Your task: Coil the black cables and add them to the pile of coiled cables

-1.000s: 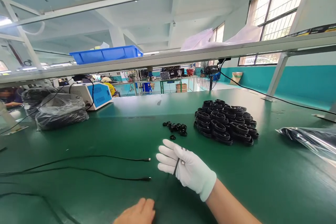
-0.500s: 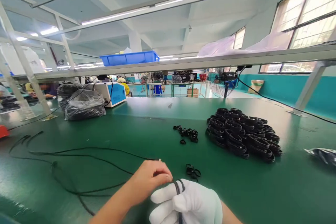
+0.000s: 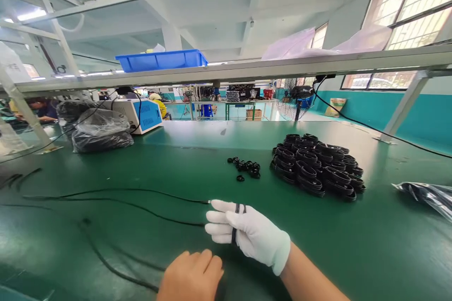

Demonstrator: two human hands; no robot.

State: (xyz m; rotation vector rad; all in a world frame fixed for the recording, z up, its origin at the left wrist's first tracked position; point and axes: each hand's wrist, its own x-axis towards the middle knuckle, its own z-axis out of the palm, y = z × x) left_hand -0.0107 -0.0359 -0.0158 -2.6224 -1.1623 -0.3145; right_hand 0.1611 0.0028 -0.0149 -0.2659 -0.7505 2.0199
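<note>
My bare left hand point(image 3: 190, 276) is low in the middle of the view with its fingers curled down. A black cable point(image 3: 122, 270) runs into it, though the grip itself is hidden under the knuckles. Above and to the right is my right hand point(image 3: 247, 230) in a white glove, palm up, fingers stretched to the left. Thin black bands point(image 3: 238, 208) lie across its fingers, with the thumb folded over them. Just beyond its index fingertip lies the pale-tipped end of another black cable point(image 3: 190, 200). A second cable end comes close to the lower fingers.
Small black rings point(image 3: 247, 167) lie scattered on the green table point(image 3: 183, 164). To their right is a large pile of black coils point(image 3: 316, 164). A plastic bag point(image 3: 102, 127) and a blue-white machine point(image 3: 146, 117) stand back left. A shelf with a blue tray point(image 3: 162, 61) spans overhead.
My left hand has left the right hand and moved down and toward me. My gloved hand has risen and turned flatter, hiding the nearer rings. The view has shifted slightly.
</note>
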